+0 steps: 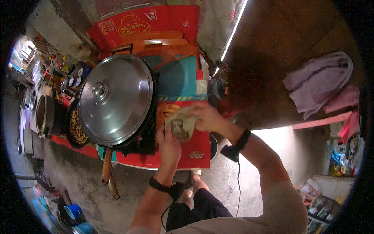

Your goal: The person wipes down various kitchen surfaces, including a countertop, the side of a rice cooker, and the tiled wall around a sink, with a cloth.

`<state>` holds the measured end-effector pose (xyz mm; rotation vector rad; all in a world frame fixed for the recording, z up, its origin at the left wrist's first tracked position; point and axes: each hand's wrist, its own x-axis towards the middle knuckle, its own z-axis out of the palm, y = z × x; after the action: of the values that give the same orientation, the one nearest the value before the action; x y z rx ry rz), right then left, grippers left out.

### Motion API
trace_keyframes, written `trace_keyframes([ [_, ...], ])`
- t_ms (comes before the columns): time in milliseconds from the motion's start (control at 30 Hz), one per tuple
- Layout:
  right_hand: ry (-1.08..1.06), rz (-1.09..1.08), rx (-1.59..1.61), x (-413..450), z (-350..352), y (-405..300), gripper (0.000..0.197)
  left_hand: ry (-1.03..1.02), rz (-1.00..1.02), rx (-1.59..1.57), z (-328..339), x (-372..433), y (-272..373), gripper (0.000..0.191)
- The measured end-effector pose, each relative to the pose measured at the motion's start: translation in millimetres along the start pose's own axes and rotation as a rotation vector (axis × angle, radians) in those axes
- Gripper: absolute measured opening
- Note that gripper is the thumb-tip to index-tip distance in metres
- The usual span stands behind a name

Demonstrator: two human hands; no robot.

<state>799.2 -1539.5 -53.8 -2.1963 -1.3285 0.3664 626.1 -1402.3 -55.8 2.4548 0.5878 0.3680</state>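
Between my two hands is a pale, stained cloth (pixel 184 124), somewhat blurred, above the red printed cardboard on the table. My left hand (pixel 170 144) grips its lower left side, fingers pointing up. The upper right edge of the cloth is in my right hand (pixel 208 117), whose fingers curl over it. To the left of both hands stands a large pan covered by a domed steel lid (pixel 117 99) with a round knob. The pan's wooden handle (pixel 107 166) sticks out past the table's front edge.
Left of the lid sits a dark pan of browned food strips (pixel 76 128), and beyond it a deep metal pot (pixel 42 114). Jars and bottles crowd the back left. Red cardboard (pixel 175 17) stands behind the lid. A mauve towel (pixel 318 79) hangs at the right. A blue bucket (pixel 73 211) is low at left.
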Motion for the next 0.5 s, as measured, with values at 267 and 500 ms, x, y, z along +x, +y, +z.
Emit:
trace_keyframes([
  [267,-0.149,0.293,-0.402,91.2,-25.4,50.6,0.066,-0.393,-0.229,0.225,55.1,126.8,38.9,0.083],
  [500,-0.094,0.248,-0.469,141.6,-8.8,98.3,0.047,-0.176,-0.097,0.395,132.5,173.2,0.6,0.083],
])
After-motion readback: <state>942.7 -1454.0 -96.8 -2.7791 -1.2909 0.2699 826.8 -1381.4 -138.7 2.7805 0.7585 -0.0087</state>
